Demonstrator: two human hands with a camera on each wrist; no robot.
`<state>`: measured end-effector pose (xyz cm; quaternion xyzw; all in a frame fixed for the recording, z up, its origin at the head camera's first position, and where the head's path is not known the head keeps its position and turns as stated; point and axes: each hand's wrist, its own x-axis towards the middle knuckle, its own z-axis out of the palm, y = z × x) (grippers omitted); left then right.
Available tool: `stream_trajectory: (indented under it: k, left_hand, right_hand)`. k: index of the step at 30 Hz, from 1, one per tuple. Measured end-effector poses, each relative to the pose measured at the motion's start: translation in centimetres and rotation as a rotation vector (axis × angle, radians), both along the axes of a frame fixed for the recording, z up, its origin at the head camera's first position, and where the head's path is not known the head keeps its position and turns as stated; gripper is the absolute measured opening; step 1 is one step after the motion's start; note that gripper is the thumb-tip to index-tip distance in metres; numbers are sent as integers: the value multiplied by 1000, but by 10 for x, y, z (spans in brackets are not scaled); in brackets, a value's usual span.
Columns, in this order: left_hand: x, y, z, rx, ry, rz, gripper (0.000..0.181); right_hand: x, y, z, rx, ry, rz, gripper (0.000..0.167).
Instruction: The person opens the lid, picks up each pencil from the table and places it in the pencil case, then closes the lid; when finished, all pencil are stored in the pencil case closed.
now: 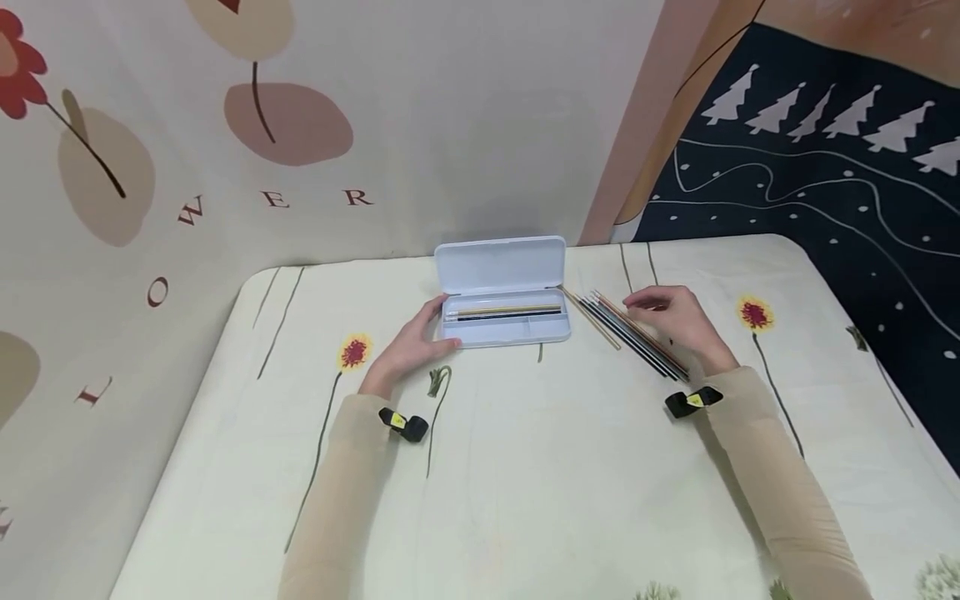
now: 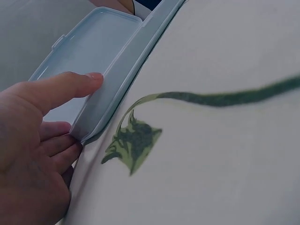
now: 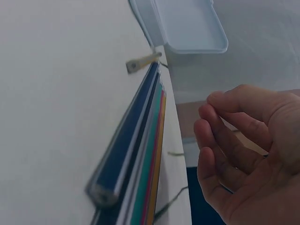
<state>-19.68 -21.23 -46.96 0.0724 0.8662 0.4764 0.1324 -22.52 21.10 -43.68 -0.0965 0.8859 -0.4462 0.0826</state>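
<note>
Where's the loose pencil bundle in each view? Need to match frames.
Head: pencil bundle right of the open case, beside the right hand.
Left wrist: not in it.
Right wrist: centre, running down to the bottom edge, left of the right hand.
Shared landmark: raised lid; centre in head, upper left in left wrist, upper right in right wrist.

I see both beige-sleeved arms stretched forward, the left arm (image 1: 333, 500) and right arm (image 1: 780, 492) slanting inward toward each other. The left grip (image 1: 411, 346) has its thumb extended, set apart from the bent fingers. The right grip (image 1: 678, 321) brings thumb and index tips together, its other fingers curling alongside.
</note>
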Motion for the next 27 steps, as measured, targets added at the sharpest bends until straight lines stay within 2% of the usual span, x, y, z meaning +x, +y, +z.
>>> stream_trajectory:
  k: [8, 21, 27]
  left_hand:
    - [-1, -1, -1, -12, -11, 3, 88]
    - [2, -1, -1, -30, 1, -5, 86]
    - [-1, -3, -2, -20, 13, -20, 86]
  right_hand:
    - [4, 12, -2, 48, 15, 14, 25]
    - [12, 22, -14, 124, -74, -13, 28]
    - [13, 22, -17, 129, -86, -32, 28]
